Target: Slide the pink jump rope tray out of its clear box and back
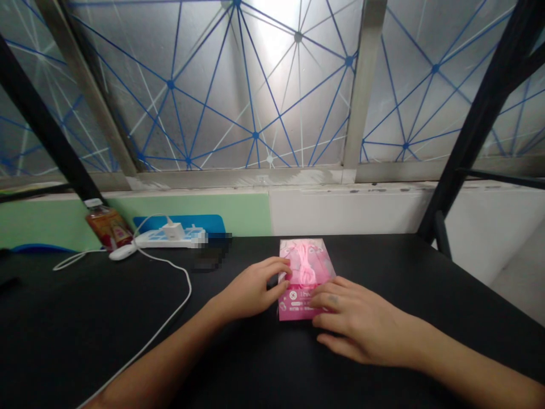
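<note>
A pink box (298, 313), likely light and crushable, best held by its sides, lies at 12 o'clock; left hand (251, 287) touches its 9 o'clock side, right hand (366, 324) its 4, both half-open, ungripping.

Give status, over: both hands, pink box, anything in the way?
Pink box flat on table. Left hand at its left edge, right hand over its lower right. White cable off to left, not in the way.
</note>
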`<action>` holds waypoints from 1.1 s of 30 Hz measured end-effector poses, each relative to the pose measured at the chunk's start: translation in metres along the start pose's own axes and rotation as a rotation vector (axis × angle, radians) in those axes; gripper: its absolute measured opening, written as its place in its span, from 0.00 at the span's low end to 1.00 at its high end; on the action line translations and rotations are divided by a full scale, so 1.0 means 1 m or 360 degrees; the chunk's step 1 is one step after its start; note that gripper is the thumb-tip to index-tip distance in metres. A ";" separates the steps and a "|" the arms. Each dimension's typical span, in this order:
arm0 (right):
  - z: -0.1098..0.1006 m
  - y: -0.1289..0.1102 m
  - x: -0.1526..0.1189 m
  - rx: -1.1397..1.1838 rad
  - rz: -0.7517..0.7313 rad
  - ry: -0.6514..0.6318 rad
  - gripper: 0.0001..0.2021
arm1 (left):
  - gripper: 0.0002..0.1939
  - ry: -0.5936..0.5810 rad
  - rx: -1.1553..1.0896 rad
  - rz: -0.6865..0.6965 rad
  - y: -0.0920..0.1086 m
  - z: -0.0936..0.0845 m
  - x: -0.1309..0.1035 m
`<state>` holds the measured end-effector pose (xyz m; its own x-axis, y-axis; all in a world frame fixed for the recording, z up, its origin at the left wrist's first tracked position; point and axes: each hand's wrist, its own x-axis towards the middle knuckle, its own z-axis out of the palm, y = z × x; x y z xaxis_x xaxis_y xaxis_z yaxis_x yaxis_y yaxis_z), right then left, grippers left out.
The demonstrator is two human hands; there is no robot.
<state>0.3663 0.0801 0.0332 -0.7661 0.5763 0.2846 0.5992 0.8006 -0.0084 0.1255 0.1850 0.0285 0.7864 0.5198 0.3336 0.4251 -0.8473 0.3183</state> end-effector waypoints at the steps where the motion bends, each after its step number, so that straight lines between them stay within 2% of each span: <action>1: 0.001 -0.003 0.001 0.0001 -0.0014 -0.0004 0.09 | 0.11 0.0006 -0.0001 -0.0001 -0.001 0.000 0.000; 4: 0.006 -0.002 0.003 -0.0147 0.0095 0.0082 0.11 | 0.11 0.0003 -0.0013 -0.0001 -0.002 0.000 0.000; 7: 0.009 0.003 0.003 -0.0279 0.0216 0.0157 0.17 | 0.13 -0.0011 -0.0026 -0.0006 0.000 -0.003 -0.001; 9: 0.009 0.004 0.002 -0.0243 0.0216 0.0111 0.18 | 0.14 -0.0016 -0.0029 -0.0025 0.000 -0.004 -0.001; 14: 0.006 -0.005 0.003 -0.0102 0.0214 0.0001 0.10 | 0.12 -0.0011 -0.0077 -0.0037 -0.002 -0.003 0.001; 20: -0.001 -0.016 -0.003 0.0162 0.0231 -0.0088 0.17 | 0.10 0.0030 -0.0048 -0.0048 -0.003 0.002 0.004; 22: -0.001 -0.017 -0.002 0.0194 0.0242 -0.0157 0.16 | 0.11 0.0047 -0.0029 -0.0084 0.000 0.003 0.006; 28: -0.002 -0.018 0.001 0.0306 0.0062 -0.0302 0.12 | 0.12 0.0196 -0.0110 -0.0344 0.003 0.009 0.012; 33: -0.013 -0.024 0.000 0.0654 -0.0200 -0.0398 0.05 | 0.15 0.0291 -0.0089 -0.0540 -0.012 0.016 0.023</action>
<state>0.3548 0.0589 0.0456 -0.8890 0.4527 0.0692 0.3960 0.8359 -0.3801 0.1458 0.2055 0.0185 0.5104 0.7846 0.3521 0.6180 -0.6193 0.4842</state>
